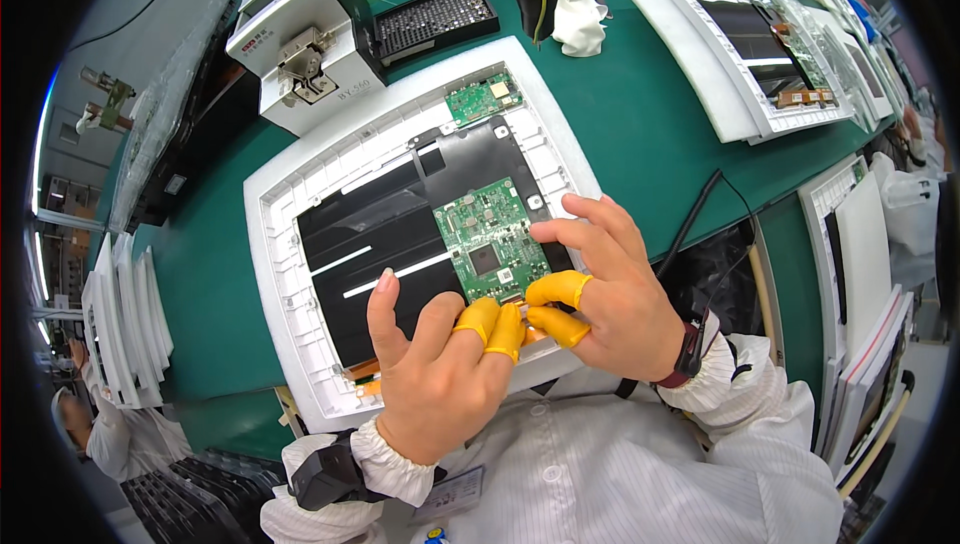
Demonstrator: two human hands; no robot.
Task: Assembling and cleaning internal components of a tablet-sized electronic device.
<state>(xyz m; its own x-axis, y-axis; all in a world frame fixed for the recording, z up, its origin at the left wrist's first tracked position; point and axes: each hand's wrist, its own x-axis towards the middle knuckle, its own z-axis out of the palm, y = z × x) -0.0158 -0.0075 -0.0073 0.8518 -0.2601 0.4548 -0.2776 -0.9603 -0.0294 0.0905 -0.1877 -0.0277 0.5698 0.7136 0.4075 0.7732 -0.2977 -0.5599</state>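
- Green circuit board (pixel 490 229), black panel (pixel 370 229) beneath
- Left hand (pixel 445 374), board's near edge: fingertips together
- Right hand (pixel 622 304), same edge: fingertips close; cannot tell what either pinches

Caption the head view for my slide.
Left hand and right hand, both wearing yellow finger cots, close together at the near edge of a green circuit board within a white frame.

wearer's two hands (pixel 440 379) (pixel 625 309), four yellow finger cots (pixel 476 317) (pixel 506 332) (pixel 557 288) (pixel 560 325)
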